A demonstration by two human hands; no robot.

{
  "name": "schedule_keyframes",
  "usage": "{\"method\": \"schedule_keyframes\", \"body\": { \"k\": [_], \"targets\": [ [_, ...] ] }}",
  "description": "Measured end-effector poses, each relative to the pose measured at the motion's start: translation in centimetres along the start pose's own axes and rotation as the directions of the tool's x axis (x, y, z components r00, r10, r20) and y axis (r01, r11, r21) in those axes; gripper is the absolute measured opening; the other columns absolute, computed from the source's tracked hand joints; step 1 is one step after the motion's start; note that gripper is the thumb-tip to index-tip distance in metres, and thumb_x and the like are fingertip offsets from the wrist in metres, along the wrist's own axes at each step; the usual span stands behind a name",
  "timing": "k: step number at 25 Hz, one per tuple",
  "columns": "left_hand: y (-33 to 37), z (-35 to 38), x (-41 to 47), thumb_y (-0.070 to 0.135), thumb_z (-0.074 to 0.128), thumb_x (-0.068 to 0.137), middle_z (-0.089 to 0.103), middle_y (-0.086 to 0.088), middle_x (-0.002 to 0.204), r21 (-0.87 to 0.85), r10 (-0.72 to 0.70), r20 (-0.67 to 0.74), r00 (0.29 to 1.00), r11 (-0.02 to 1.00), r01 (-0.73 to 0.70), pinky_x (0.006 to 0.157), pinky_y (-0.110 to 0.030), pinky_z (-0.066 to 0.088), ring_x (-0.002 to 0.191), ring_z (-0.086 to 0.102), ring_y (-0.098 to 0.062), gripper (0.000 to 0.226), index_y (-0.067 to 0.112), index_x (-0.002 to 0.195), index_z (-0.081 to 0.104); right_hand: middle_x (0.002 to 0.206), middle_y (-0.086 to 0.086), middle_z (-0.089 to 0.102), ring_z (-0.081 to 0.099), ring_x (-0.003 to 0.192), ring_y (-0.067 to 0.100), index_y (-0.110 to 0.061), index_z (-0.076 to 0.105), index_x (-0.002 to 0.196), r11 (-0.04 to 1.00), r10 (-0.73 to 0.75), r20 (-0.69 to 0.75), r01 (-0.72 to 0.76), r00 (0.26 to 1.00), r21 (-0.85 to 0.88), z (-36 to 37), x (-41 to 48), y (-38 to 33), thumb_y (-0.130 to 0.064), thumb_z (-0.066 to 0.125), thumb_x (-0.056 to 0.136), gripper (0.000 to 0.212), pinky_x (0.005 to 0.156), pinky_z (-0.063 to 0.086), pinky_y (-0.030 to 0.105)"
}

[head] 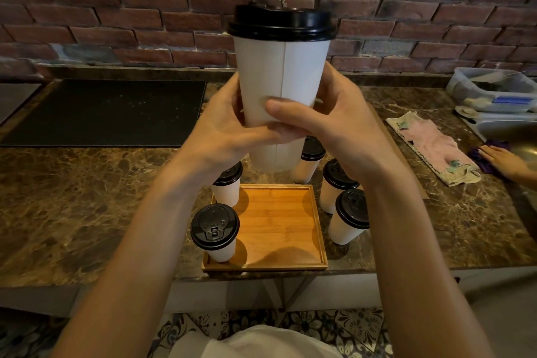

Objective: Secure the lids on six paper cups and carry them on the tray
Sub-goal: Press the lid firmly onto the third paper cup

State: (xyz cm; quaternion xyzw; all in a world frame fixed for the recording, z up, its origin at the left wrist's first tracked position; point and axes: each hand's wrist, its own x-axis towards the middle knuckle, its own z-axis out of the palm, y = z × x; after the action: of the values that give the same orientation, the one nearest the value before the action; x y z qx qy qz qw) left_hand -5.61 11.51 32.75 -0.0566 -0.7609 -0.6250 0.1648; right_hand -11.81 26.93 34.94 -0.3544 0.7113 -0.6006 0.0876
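head view. held paper cup (279, 90): white, upright, raised above the bamboo tray (279, 227), black lid (282, 23) seated on its rim. left hand (226, 131) and right hand (334, 128) both grip the cup's lower half from opposite sides. the fingers (279, 104) are curled round the wall, and the right thumb lies across the front seam.

the tray rests on the marble bench (87, 197) at its near edge. on the tray: near-left cup (216, 229) in the near-left corner, far-left cup (228, 186) in the far-left corner. off the tray, on the bench: rear cup (309, 160) just behind the far edge; right-rear cup (337, 183) and right-front cup (350, 215) just beside the right edge, and i cannot tell whether these two touch. all five carry black lids.

left of the tray and further back lies a black mat (101, 110). right of the tray, well apart, lies a pink cloth (430, 145).
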Motion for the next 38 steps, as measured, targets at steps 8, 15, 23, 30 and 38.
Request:
{"method": "schedule_keyframes", "body": {
  "k": [8,15,23,30,38],
  "targets": [
    [-0.5,1.0,0.3,0.010,0.079,0.071,0.054,0.016,0.115,0.090,0.054,-0.171,0.984,0.995,-0.039,0.074,-0.002,0.045,0.102,0.055,0.014,0.072,0.029,0.127,0.038,0.120,-0.019,0.055,0.055,0.110,-0.001,-0.026,0.042,0.139,0.984,-0.010,-0.136,-0.014,0.991,-0.177,0.7,0.0,-0.3,-0.044,0.080,0.072,0.079,0.084,0.055,0.020],
    [-1.0,1.5,0.4,0.005,0.078,0.069,0.052,0.016,0.113,0.087,0.091,-0.208,0.974,0.993,-0.075,0.074,-0.001,0.044,0.101,0.053,0.018,0.075,0.027,0.128,0.037,0.114,-0.026,0.051,0.052,0.110,-0.007,-0.027,0.040,0.140,0.985,-0.007,-0.179,-0.023,0.984,-0.170,1.5,0.0,0.4,-0.045,0.083,0.068,0.085,0.089,0.053,0.021],
    [-0.4,0.1,0.3,0.017,0.082,0.068,0.057,0.018,0.111,0.132,0.100,-0.117,0.988,0.988,-0.084,0.071,0.000,0.045,0.102,0.054,0.016,0.071,0.035,0.124,0.043,0.131,-0.013,0.056,0.053,0.120,0.002,-0.025,0.040,0.142,1.000,-0.009,-0.090,0.006,0.996,-0.027,0.2,-0.1,0.4,-0.033,0.082,0.074,0.080,0.097,0.052,0.029],
    [0.5,-1.0,0.4,0.035,0.081,0.058,0.063,0.021,0.107,0.068,0.026,0.031,0.999,0.997,-0.028,0.072,-0.008,0.049,0.101,0.060,0.004,0.067,0.048,0.115,0.048,0.125,-0.010,0.061,0.058,0.117,0.005,-0.023,0.044,0.138,0.998,-0.036,-0.002,0.036,0.999,0.049,-0.7,-0.3,0.4,-0.027,0.078,0.075,0.072,0.094,0.053,0.030],
    [0.1,-1.1,0.0,0.027,0.077,0.062,0.062,0.008,0.114,-0.081,-0.030,0.195,0.980,0.996,0.046,0.080,-0.022,0.053,0.107,0.062,-0.012,0.071,0.025,0.127,0.048,0.121,-0.006,0.065,0.062,0.115,0.016,-0.027,0.050,0.128,0.992,0.010,0.131,-0.026,0.991,0.122,-1.1,-0.6,0.5,-0.034,0.072,0.073,0.060,0.089,0.056,0.037]
  ]
}}
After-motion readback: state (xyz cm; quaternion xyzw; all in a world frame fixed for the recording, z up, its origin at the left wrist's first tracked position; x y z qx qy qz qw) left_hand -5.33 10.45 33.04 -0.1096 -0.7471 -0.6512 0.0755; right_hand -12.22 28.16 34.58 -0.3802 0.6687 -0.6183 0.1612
